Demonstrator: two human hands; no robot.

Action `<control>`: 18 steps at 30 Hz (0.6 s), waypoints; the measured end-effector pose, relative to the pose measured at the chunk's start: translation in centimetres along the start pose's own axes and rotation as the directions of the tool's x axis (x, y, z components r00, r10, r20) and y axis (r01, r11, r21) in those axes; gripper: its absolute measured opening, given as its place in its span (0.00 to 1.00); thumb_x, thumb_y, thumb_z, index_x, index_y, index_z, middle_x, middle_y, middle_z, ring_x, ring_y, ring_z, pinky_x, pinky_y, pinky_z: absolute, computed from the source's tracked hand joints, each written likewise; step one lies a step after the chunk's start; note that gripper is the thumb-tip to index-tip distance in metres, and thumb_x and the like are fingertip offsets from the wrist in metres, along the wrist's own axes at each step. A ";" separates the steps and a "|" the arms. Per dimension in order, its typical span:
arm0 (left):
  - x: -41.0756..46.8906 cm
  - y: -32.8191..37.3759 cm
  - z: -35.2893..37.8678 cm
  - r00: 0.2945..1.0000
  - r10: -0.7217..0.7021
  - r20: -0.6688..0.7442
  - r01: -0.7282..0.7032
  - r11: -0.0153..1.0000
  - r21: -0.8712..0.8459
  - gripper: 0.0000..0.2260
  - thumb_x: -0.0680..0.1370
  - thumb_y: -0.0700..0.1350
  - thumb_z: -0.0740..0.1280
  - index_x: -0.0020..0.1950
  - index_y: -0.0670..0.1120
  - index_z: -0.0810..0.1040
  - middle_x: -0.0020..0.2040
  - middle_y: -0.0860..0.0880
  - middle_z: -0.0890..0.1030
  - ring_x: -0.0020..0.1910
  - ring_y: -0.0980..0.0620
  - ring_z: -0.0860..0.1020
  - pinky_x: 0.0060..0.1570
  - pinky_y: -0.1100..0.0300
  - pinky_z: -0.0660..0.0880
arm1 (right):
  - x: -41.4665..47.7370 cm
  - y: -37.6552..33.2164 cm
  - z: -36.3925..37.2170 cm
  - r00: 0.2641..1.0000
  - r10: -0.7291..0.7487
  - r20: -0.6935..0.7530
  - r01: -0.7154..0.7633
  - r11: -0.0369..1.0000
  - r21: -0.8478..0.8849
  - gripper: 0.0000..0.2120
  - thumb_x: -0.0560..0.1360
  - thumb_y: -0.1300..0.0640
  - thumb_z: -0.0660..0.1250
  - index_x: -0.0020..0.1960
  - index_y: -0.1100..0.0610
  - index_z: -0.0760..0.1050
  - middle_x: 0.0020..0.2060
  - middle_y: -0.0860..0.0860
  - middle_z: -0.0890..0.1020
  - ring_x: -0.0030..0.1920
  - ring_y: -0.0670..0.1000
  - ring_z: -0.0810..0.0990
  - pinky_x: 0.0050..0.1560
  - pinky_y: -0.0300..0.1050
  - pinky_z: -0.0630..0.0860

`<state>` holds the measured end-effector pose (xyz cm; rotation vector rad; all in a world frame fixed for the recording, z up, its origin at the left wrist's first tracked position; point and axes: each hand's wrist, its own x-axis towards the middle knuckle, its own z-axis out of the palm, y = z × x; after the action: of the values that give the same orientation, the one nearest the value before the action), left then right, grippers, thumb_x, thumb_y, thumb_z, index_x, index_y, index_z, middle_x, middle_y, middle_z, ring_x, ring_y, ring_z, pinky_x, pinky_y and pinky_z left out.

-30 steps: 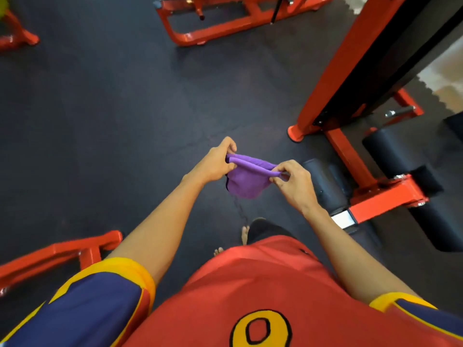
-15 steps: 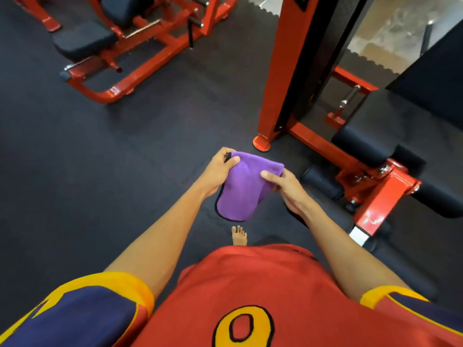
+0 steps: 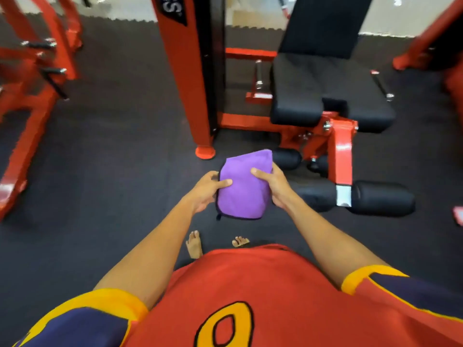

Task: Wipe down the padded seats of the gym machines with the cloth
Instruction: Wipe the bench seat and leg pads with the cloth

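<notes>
Purple cloth now sits as a compact folded pad between the two hands, where half a second ago it hung loose and draped from its upper edge. The left hand grips the cloth's left side with the thumb laid across the top face. The right hand clamps the right side, its thumb also on top and its fingers curled beneath. The view has also lifted since the earlier frame. The black padded seat and its upright backrest are now seen whole straight ahead, whereas only the seat's corner showed before. The cloth is held in the air in front of the person's chest, above the dark rubber floor. It is short of the seat and not touching it, and it is close to the black leg rollers.

The cloth is smooth and bright violet, roughly rectangular, with a thin dark stitched border along its left and bottom edges. A soft fold rounds its right side. Bare feet show below it. A red post stands left of the seat.
</notes>
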<state>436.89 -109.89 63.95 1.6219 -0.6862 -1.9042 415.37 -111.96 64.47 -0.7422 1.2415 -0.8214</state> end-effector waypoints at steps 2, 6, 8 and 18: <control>1.3 1.4 -0.4 0.999 0.044 0.021 -0.045 0.995 0.084 0.15 0.77 0.40 0.74 0.60 0.43 0.72 0.60 0.42 0.82 0.54 0.47 0.82 0.49 0.52 0.80 | -0.6 0.4 0.4 0.998 0.020 -0.062 -0.014 0.995 0.095 0.28 0.67 0.60 0.78 0.66 0.58 0.76 0.59 0.56 0.85 0.58 0.56 0.84 0.59 0.54 0.81; 2.8 4.2 -0.4 0.982 0.048 0.182 -0.088 0.972 0.220 0.11 0.77 0.38 0.73 0.54 0.46 0.72 0.54 0.46 0.82 0.49 0.49 0.82 0.48 0.53 0.78 | -2.3 1.5 1.0 0.977 0.020 -0.213 0.026 0.977 0.210 0.33 0.65 0.63 0.78 0.68 0.55 0.74 0.60 0.54 0.84 0.59 0.56 0.84 0.56 0.53 0.81; 3.5 4.9 0.1 0.962 -0.016 0.274 -0.064 0.957 0.281 0.11 0.78 0.38 0.72 0.53 0.46 0.72 0.52 0.47 0.83 0.48 0.48 0.82 0.49 0.50 0.78 | -3.0 2.1 1.0 0.955 -0.003 -0.296 0.077 0.968 0.238 0.32 0.67 0.64 0.77 0.69 0.55 0.73 0.61 0.54 0.84 0.60 0.57 0.83 0.59 0.55 0.81; 9.5 7.1 9.5 0.913 -0.043 0.407 -0.253 0.723 0.643 0.14 0.76 0.33 0.71 0.46 0.47 0.68 0.40 0.47 0.76 0.36 0.52 0.74 0.33 0.59 0.71 | -4.2 5.7 -3.0 0.694 0.182 -0.697 0.178 0.894 0.411 0.21 0.75 0.61 0.75 0.64 0.55 0.72 0.59 0.53 0.84 0.55 0.54 0.85 0.55 0.55 0.83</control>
<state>426.82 -121.25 63.41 1.5206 -1.8061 -2.0309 412.66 -105.51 61.25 0.0109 1.6524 -1.4280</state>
